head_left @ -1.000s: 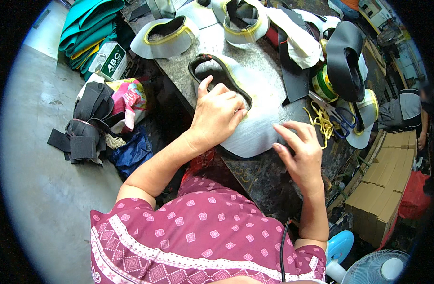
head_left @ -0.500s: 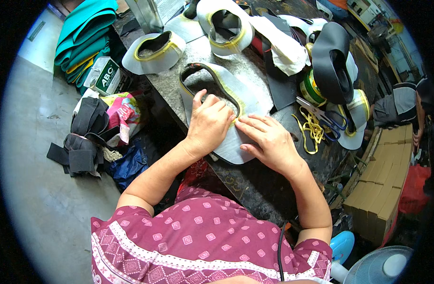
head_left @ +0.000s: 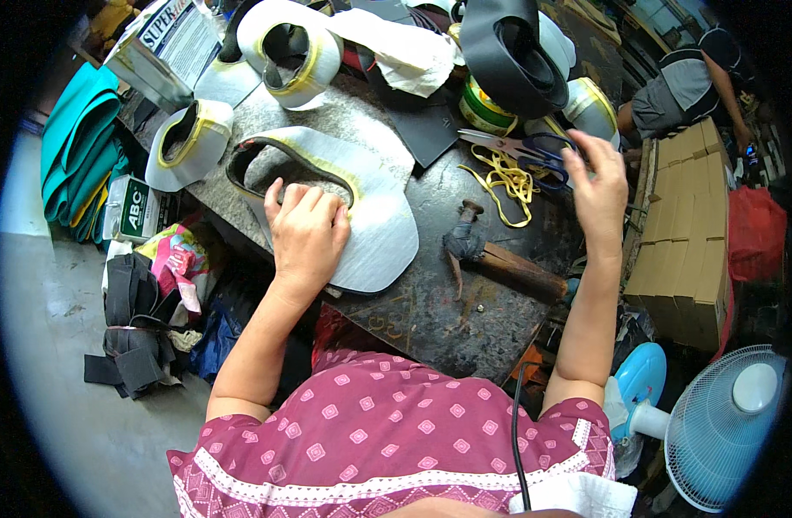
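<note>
My left hand (head_left: 308,229) is closed on the lower rim of a light-grey, sheet-like piece (head_left: 379,237) that has a long curved opening. Dark edging and a yellow band run round that opening. Fingers and thumb meet at the edge, hiding part of it. At the right, my right hand (head_left: 599,190) has its thumb and fingers apart, beside the blue handles of a pair of scissors (head_left: 534,157). Whether a fingertip touches the handles I cannot tell. The scissors lie over a tangle of yellow tape (head_left: 510,194). A hammer (head_left: 500,259) with a wooden handle lies nearer me.
Similar grey pieces with yellow-edged openings (head_left: 193,147) stand at the back of the dark workbench (head_left: 413,324). Behind the scissors are a green-yellow tin (head_left: 485,110) and a black roll (head_left: 513,60). Cardboard (head_left: 681,224) and a fan (head_left: 724,423) stand at the right, near another person (head_left: 681,86).
My right hand has left the grey piece and moved right to the scissors. My left hand still grips its rim. The view has shifted right, and the hammer now shows.
</note>
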A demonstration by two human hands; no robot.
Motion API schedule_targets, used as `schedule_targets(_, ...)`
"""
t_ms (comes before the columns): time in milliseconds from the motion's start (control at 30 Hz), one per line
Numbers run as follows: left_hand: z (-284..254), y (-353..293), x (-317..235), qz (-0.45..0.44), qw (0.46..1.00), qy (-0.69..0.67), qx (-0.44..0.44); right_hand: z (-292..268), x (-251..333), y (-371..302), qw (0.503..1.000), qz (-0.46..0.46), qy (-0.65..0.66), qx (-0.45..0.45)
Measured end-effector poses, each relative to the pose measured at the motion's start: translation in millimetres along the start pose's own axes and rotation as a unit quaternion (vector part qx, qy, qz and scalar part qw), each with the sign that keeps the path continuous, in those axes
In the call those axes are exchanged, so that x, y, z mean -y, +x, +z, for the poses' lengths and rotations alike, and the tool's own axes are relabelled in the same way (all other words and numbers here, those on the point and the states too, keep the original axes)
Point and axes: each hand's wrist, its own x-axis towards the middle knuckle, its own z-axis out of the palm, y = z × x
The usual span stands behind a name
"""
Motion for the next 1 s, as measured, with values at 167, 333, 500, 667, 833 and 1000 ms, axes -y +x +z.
schedule_targets(167, 0, 1, -1, 0.000, 1.000, 0.001, -0.007, 6, -52, 3, 0.996, 0.050, -0.024, -0.063)
schedule_targets(333, -1, 1, -2, -0.009, 1.000, -0.002, -0.012, 39, -81, 24, 0.997, 0.008, -0.046, -0.067)
schedule_targets(500, 0, -1, -2, -0.014, 1.000, -0.001, -0.009, 65, -85, 56, 0.972, 0.104, 0.163, 0.131)
schedule_targets(667, -6, 3, -6, -0.015, 1.000, -0.007, -0.014, 31, -52, 80, 0.988, -0.015, 0.147, -0.052)
schedule_targets(833, -39, 25, -20, 0.051, 0.980, 0.126, 0.147, 18, 10, 76, 0.978, -0.203, -0.015, -0.051)
schedule_targets(1000, -30, 110, -40, 0.276, 0.960, -0.045, -0.009, 29, 23, 89, 0.987, -0.143, -0.041, 0.059)
